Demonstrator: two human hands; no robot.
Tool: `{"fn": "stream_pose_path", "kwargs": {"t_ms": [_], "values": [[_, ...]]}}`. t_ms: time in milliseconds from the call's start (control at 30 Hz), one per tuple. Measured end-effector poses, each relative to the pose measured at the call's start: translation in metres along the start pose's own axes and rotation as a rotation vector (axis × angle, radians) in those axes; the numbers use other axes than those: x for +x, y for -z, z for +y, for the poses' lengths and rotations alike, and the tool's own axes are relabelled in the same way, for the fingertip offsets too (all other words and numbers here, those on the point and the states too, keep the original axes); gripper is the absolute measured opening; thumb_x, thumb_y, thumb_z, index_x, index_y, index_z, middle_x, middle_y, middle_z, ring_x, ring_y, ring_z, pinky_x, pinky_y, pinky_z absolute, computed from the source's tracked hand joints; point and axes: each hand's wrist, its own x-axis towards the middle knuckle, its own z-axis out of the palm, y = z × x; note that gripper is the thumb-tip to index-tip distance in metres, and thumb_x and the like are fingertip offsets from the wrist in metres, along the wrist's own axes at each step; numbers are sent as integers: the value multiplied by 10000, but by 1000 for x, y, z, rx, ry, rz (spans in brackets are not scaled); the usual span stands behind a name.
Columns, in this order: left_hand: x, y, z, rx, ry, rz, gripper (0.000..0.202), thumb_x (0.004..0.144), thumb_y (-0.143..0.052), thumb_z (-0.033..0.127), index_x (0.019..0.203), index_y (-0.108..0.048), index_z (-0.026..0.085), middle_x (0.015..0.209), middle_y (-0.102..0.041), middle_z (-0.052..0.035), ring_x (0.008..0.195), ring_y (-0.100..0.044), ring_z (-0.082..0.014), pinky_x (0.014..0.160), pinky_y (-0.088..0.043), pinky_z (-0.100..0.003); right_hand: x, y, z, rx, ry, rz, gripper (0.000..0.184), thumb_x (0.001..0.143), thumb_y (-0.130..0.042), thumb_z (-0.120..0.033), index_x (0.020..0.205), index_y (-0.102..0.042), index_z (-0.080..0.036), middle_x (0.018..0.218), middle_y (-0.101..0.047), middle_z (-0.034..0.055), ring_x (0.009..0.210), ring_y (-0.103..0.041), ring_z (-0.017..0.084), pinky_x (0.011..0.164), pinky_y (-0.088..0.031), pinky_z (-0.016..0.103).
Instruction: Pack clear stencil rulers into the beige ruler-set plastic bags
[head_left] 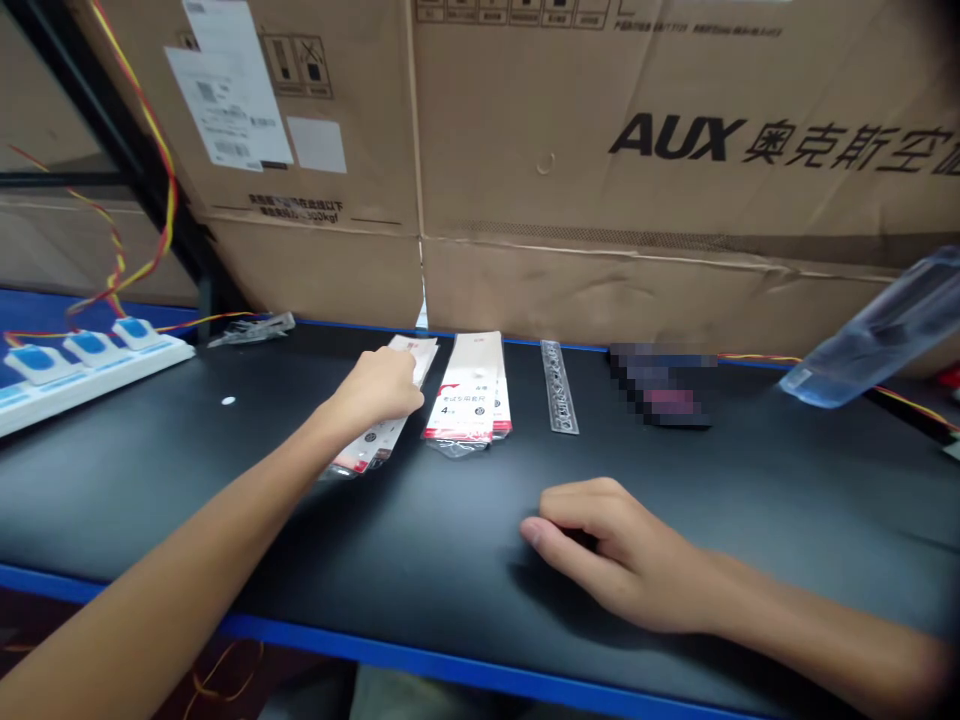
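My left hand (384, 385) reaches onto the left pile of flat white-and-red packets (382, 437) in clear plastic sleeves. Its fingers are curled over the upper part of the pile, closed on a packet; the fingertips are partly hidden. Just right of it lies a second pile of similar packets (469, 390), slightly fanned, printed with a "4". My right hand (607, 550) is loosely curled above the front of the black tabletop (450, 520), thumb beside the index finger, with nothing visible in it. Beyond it is a clear patterned plastic ruler (559, 388).
A large cardboard box (525, 180) walls off the back. At left sits a white power strip (90, 372) with blue-and-white plugs and red-yellow wires. Crumpled clear plastic (255, 328) lies behind. At right are a pixelated dark object (660, 385) and a tilted clear plastic container (870, 330).
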Motion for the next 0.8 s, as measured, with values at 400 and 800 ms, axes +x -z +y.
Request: {"fn": "stream_pose_path", "kwargs": {"t_ms": [400, 800], "values": [[-3, 12, -16, -129, -3, 150, 109, 724, -573, 324, 749, -596, 220, 799, -707, -69, 739, -667, -274, 579, -431, -313, 1, 4, -2, 55, -49, 15, 429, 1021, -451, -347, 656, -273, -206, 622, -294, -57, 580, -300, 103, 580, -261, 287], [-76, 14, 73, -1152, -469, -121, 181, 867, -612, 349, 796, -620, 183, 659, -601, 10, 584, -550, -120, 530, -432, -233, 12, 6, 8, 927, -237, 249, 550, 766, -825, -252, 1195, -482, -266, 1073, -624, 27, 837, -638, 147, 781, -547, 317]]}}
